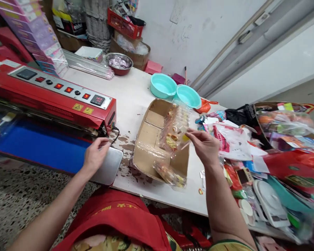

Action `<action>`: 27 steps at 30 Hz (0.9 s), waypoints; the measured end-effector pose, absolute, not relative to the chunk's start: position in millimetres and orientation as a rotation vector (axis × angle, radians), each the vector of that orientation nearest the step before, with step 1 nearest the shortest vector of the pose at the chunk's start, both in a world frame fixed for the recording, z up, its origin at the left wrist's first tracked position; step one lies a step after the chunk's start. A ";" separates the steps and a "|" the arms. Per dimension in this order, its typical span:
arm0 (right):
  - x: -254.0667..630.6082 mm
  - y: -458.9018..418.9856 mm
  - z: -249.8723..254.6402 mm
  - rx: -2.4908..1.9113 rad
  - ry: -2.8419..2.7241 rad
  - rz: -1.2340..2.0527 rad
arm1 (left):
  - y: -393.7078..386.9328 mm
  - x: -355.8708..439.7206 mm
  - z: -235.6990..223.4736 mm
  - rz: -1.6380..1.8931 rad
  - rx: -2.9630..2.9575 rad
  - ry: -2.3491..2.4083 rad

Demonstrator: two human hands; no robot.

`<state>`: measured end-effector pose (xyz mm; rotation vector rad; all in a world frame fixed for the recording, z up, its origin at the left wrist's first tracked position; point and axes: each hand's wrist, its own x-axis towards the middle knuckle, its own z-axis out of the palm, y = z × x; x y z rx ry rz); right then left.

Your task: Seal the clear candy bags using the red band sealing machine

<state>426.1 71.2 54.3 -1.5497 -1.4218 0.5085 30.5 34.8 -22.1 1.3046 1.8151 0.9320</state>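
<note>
As the right hand [205,145] pinches a clear packet [174,129] just to its left, above the cardboard box [151,134], here's the left hand [95,155], loosely half-uncurled, beside the silver plate [112,169] and blue belt [47,146].

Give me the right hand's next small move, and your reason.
Probably lower the clear packet into the cardboard box: the right hand pinches its edge over the open box, and another filled packet lies at the box's near end.
</note>
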 end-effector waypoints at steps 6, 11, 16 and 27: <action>324.7 72.7 88.7 -1.237 -1.393 1.084 | 62.3 74.2 39.3 1.125 1.021 1.143; 252.3 78.1 41.6 -1.176 -1.226 1.491 | 69.7 55.5 49.1 1.035 0.685 1.165; 216.2 82.1 1.9 -1.234 -1.114 1.630 | 65.5 28.1 21.5 1.032 0.464 1.358; 154.6 101.2 -70.1 -1.391 -0.698 1.815 | 77.5 -12.6 -37.2 1.005 0.177 1.562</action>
